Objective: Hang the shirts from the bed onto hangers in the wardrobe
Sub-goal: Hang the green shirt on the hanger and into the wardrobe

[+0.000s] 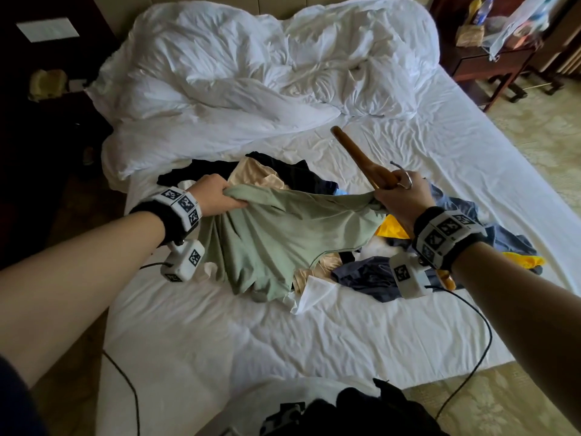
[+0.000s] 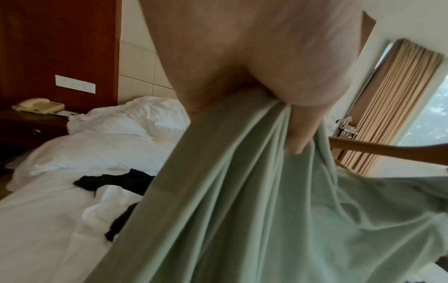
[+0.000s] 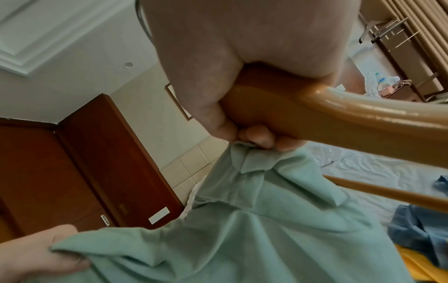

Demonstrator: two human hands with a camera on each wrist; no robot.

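A pale green shirt [image 1: 279, 237] is stretched between both hands above the pile of clothes on the bed. My left hand [image 1: 217, 193] grips one bunched end of the green shirt [image 2: 242, 191]. My right hand [image 1: 402, 193] grips the middle of a wooden hanger [image 1: 361, 158] with a metal hook, and its fingers [image 3: 259, 139] also pinch the other end of the green shirt [image 3: 266, 220]. The hanger [image 3: 351, 111] points away towards the duvet. Black [image 1: 283, 168], beige [image 1: 254, 174], blue [image 1: 374, 278], yellow [image 1: 391, 229] and white [image 1: 314, 294] garments lie under the shirt.
A rumpled white duvet [image 1: 251, 73] covers the far half of the bed [image 1: 283, 341]. A dark bedside table [image 1: 490, 64] with bags and bottles stands at the far right. Cables trail over the bed's near edge. Dark wood panels [image 3: 72, 172] and a telephone [image 2: 38, 105] are on the left.
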